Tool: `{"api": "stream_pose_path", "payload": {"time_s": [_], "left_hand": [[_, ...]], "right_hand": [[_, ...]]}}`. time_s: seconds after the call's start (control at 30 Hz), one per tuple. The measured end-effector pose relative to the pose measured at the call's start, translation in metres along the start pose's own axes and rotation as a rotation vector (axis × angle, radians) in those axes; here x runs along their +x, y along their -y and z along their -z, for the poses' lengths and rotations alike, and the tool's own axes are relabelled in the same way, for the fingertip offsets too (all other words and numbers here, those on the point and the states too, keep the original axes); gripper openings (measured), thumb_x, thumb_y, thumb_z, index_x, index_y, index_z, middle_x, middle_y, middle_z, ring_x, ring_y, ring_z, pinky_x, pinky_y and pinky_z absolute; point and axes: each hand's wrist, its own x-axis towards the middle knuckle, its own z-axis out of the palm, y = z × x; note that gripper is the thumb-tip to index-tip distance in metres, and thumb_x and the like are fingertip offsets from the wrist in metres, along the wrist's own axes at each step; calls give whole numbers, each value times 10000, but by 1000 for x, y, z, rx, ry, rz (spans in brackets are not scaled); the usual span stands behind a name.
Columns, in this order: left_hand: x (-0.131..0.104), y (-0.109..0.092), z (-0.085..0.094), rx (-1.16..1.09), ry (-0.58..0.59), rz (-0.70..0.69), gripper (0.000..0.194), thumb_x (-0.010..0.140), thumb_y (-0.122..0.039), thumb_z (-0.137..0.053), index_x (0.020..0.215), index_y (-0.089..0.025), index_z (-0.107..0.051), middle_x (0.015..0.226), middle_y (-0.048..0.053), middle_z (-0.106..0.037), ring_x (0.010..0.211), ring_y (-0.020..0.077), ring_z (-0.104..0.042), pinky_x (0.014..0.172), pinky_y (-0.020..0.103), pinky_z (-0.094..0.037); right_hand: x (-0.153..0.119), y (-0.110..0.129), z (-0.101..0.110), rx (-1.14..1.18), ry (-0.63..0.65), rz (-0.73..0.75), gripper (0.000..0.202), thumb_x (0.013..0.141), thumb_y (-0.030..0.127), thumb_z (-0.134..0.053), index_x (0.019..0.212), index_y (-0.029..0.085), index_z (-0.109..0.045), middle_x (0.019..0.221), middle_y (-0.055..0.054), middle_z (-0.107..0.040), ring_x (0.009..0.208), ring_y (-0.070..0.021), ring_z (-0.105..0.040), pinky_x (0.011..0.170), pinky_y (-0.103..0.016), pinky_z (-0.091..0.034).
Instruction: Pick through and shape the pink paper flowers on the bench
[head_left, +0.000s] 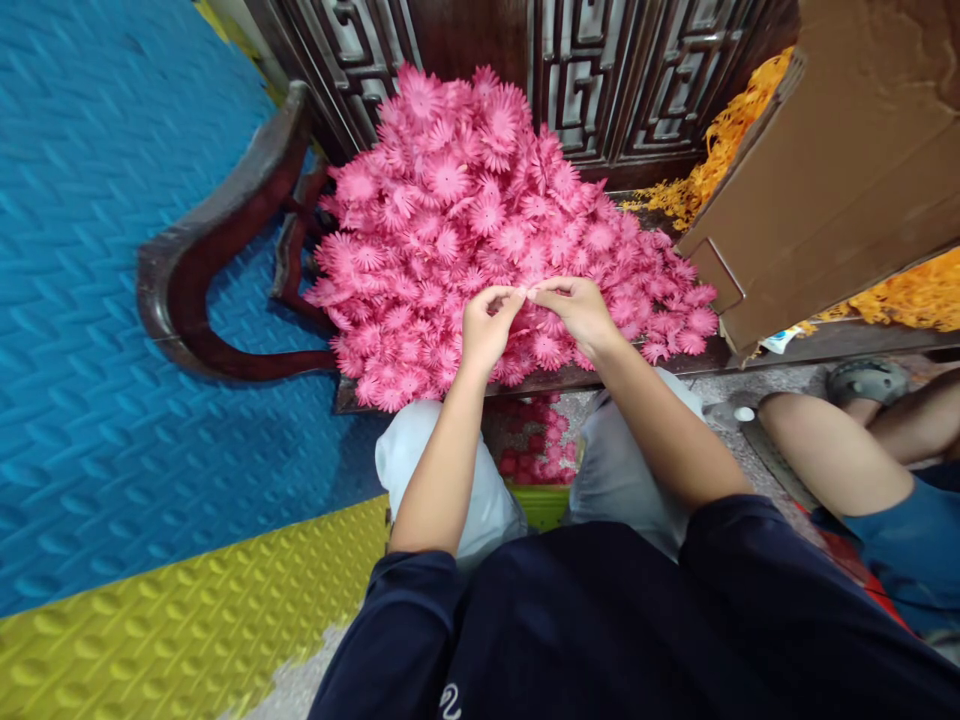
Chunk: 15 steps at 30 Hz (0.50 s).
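Note:
My left hand (487, 325) and my right hand (576, 312) meet fingertip to fingertip over the near part of a big heap of pink artificial flowers (487, 215). Thumb and fingers of each hand are pinched together. Whatever lies between the fingertips is too small to make out. The flowers are piled on a dark wooden bench (540, 380), highest against its carved back and spreading down toward my knees. Blooms just below and behind my hands are partly covered by them.
A curved wooden armrest (225, 350) bounds the heap on the left. At the right, a cardboard box (840, 170) stands beside orange artificial flowers (907, 295). Another person's bare leg (832, 450) is nearby. Pink blooms (540, 445) lie on the floor between my knees.

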Motion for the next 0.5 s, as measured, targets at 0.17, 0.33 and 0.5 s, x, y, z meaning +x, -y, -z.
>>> {"api": "stream_pose_path", "payload": {"time_s": [0.17, 0.33, 0.5], "left_hand": [[1, -4, 2, -93, 0, 36, 135, 716, -316, -703, 708, -182, -686, 737, 1, -672, 729, 115, -586, 751, 246, -438], [2, -7, 6, -217, 108, 91, 269, 621, -433, -766, 683, -186, -676, 697, -9, -648, 709, 108, -575, 736, 238, -445], [2, -9, 8, -213, 179, 96, 373, 540, -507, -792, 640, -184, -634, 666, -18, -610, 669, 97, -537, 706, 229, -435]], "right_hand": [[-2, 2, 0, 111, 43, -66, 162, 573, 287, -781, 684, 189, -714, 738, -2, -710, 766, -130, -640, 852, -308, -488], [-3, 6, 2, 210, 152, -131, 186, 553, 314, -801, 687, 215, -716, 733, 26, -708, 761, -109, -636, 862, -277, -491], [-4, 7, 4, 238, 214, -176, 237, 538, 347, -816, 701, 213, -708, 776, 18, -723, 833, -129, -651, 902, -294, -489]]}}
